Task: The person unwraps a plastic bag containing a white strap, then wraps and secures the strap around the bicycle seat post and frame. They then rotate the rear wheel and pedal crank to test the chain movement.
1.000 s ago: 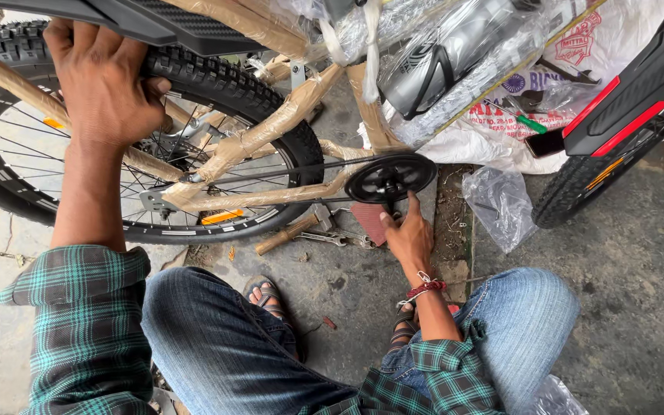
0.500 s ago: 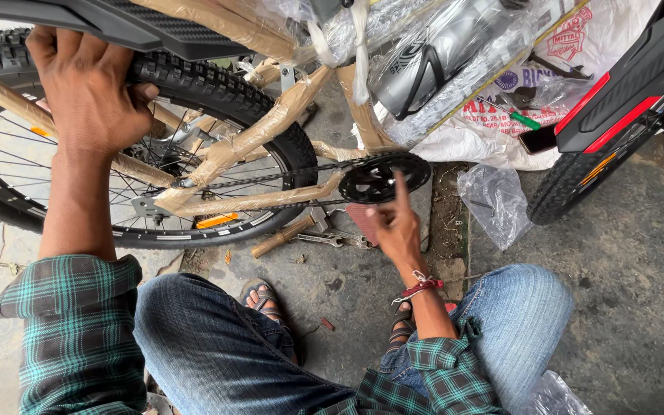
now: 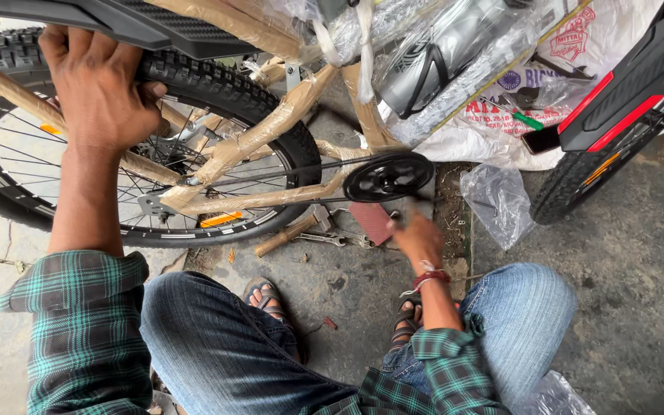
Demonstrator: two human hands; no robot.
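Observation:
A bicycle stands in front of me with its frame [image 3: 270, 127] wrapped in brown paper. My left hand [image 3: 101, 92] grips the knobby rear tyre [image 3: 217, 77] from above. My right hand [image 3: 418, 238], blurred by motion, is closed around the dark crank arm [image 3: 406, 209] just below the black chainring [image 3: 388, 177]. The chain [image 3: 270, 173] runs from the chainring back to the rear hub. A red thread band sits on my right wrist. I crouch in jeans and a green checked shirt.
A wooden-handled hammer [image 3: 290, 234], a wrench [image 3: 332, 240] and a maroon flat piece [image 3: 370, 221] lie on the concrete under the chainring. A clear plastic bag [image 3: 497, 201] lies to the right. Another bicycle's wheel with a black-and-red mudguard [image 3: 624, 100] stands at right. My sandalled feet [image 3: 267, 296] are below.
My right hand dropped from the chainring's face to below it, swinging the crank arm. The left hand keeps its hold on the tyre.

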